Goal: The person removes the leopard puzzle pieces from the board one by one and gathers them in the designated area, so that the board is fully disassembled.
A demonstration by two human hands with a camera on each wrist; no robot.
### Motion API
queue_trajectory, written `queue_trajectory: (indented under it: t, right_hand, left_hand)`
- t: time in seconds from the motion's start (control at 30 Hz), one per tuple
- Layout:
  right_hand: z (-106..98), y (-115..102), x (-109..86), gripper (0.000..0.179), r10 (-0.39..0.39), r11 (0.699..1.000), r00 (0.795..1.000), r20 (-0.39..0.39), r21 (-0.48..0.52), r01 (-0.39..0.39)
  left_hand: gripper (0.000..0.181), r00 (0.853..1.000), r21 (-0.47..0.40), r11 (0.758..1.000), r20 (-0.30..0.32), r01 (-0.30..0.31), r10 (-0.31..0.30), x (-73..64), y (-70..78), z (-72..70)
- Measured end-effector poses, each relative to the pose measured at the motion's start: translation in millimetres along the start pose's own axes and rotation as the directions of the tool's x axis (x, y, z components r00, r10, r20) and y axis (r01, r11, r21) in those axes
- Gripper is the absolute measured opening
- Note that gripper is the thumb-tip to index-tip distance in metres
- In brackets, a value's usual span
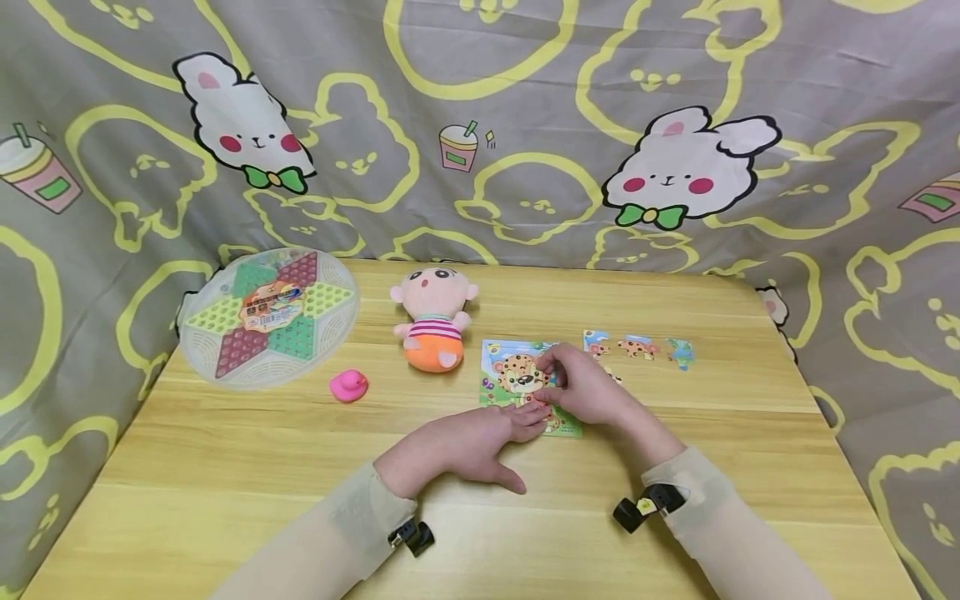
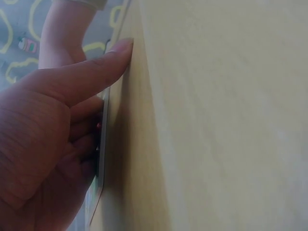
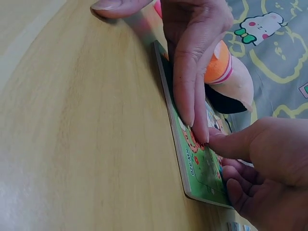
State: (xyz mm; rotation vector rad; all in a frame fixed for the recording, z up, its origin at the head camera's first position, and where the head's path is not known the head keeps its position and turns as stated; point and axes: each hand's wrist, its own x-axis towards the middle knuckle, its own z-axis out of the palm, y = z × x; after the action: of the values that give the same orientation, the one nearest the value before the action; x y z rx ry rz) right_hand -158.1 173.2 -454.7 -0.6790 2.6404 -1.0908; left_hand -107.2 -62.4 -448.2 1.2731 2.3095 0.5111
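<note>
A jigsaw puzzle board (image 1: pixel 495 354) with a spotted leopard cub picture lies flat on the table. My left hand (image 1: pixel 480 437) rests on its lower part, fingers straight and pressing down, thumb stretched out over the wood. At the board's right side, my right hand (image 1: pixel 588 387) has thumb and index finger bent around a puzzle piece that the fingers mostly hide. In the right wrist view, the right thumb (image 3: pixel 236 144) meets the left fingertips (image 3: pixel 199 130) over the green picture. The left wrist view shows the left palm (image 2: pixel 33 139) beside the board's thin edge (image 2: pixel 102 144).
Several loose puzzle pieces (image 1: pixel 637 347) lie right of the board, one partly behind the right hand. A plush doll (image 1: pixel 433 325) in orange shorts, a pink rubber duck (image 1: pixel 348 385) and a round Chinese checkers board (image 1: pixel 273 317) stand to the left. A patterned curtain (image 1: pixel 540 200) closes the back.
</note>
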Motion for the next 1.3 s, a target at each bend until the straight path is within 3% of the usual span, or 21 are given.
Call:
queue_trajectory:
  t: [0.27, 0.53, 0.77, 1.3]
  right_hand:
    - [-1.1, 1.2, -0.8, 0.028, 0.036, 0.986, 0.999, -0.001, 0.166, -0.035]
    - [-1.6, -3.2, -0.5, 0.015, 0.009, 0.988, 1.0, -0.001, 0.154, -0.009]
    - [-6.9, -3.6, -1.8, 0.005, 0.035, 0.973, 0.998, -0.047, 0.229, -0.023]
    - [-31.0, -5.5, -9.9, 0.01, 0.059, 0.966, 0.996, -0.064, 0.256, -0.04]
  left_hand:
    - [0.091, 1.0, -0.003, 1.0, 0.001, -0.006, 0.006, 0.7, -0.1, 1.7]
    - [0.091, 1.0, 0.01, 1.0, -0.004, -0.013, 0.013, -0.3, -1.1, 2.0]
    - [0.091, 1.0, 0.024, 1.0, -0.002, -0.015, 0.015, 0.5, -0.6, 2.4]
    - [0.092, 1.0, -0.002, 1.0, 0.019, -0.003, 0.003, 1.4, 0.6, 0.5]
